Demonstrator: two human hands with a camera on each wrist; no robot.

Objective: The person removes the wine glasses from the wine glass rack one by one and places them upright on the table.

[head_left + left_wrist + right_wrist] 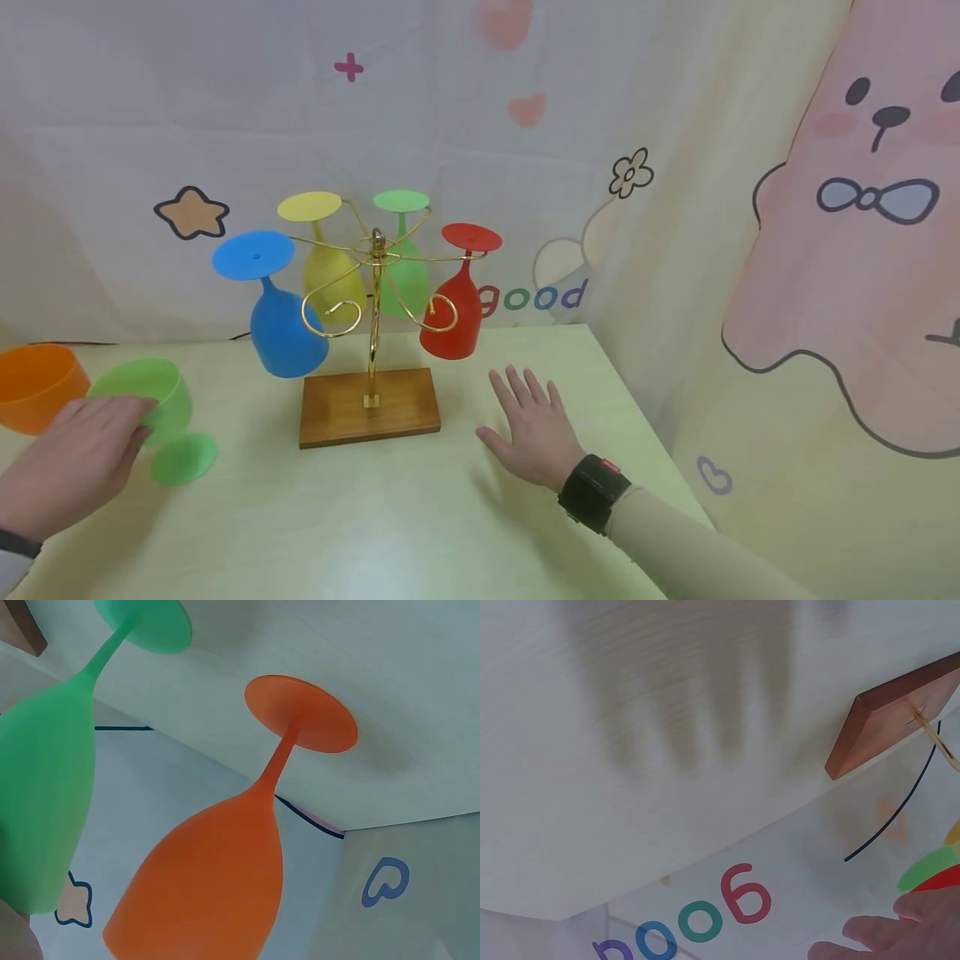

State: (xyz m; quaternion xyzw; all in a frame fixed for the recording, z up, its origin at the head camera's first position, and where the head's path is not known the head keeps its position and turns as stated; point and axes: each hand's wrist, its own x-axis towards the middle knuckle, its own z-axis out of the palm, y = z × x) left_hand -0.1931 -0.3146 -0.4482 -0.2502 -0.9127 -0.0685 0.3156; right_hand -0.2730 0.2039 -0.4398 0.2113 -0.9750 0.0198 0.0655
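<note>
My left hand point(78, 458) is at the rim of a light green plastic wine glass point(168, 408), its fingers and thumb gripping the bowl. The glass stands upright, its foot low to the table in the left wrist view. Beside it is an orange wine glass point(217, 877), partly behind my left hand in the head view. My right hand point(534, 433) hovers over the table with fingers spread and nothing in it. Left of that hand stands a gold wire glass rack point(373, 333) on a wooden base point(405, 408).
Upside down on the rack hang a blue glass point(285, 329), a yellow glass point(330, 275), a green glass point(408, 275) and a red glass point(457, 312). A printed cloth point(450, 100) hangs behind the table point(315, 517), and another borders its right side.
</note>
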